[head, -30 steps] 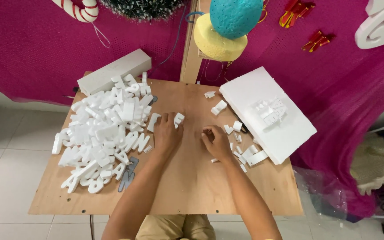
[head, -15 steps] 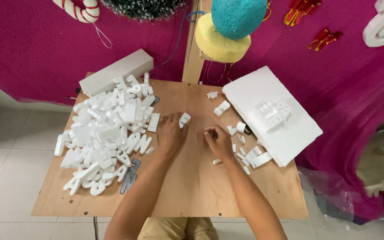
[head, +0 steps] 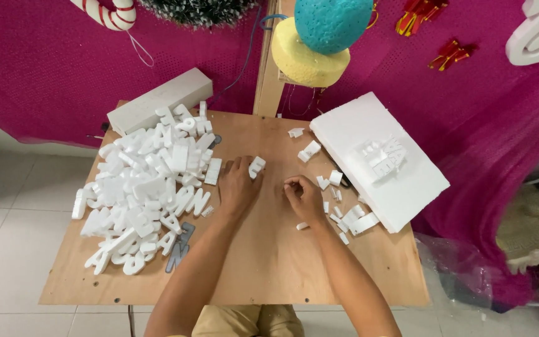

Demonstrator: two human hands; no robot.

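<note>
The small white foam cut-out piece (head: pixel 256 166) lies on the plywood worktop (head: pixel 269 262) at the fingertips of the left hand (head: pixel 237 187), near the middle and toward the far edge. Since a second ago, this hand has slid slightly toward the far edge with the piece. The piece's long axis runs obliquely, pointing toward the far right corner. The left hand rests flat, fingers spread, touching the piece without closing on it. The right hand (head: pixel 304 196) stays loosely curled with fingertips pinched; whether it holds anything I cannot tell. Left lies the heap of white foam letters (head: pixel 148 187); right, the white foam slab (head: pixel 375 156) overhangs the edge.
</note>
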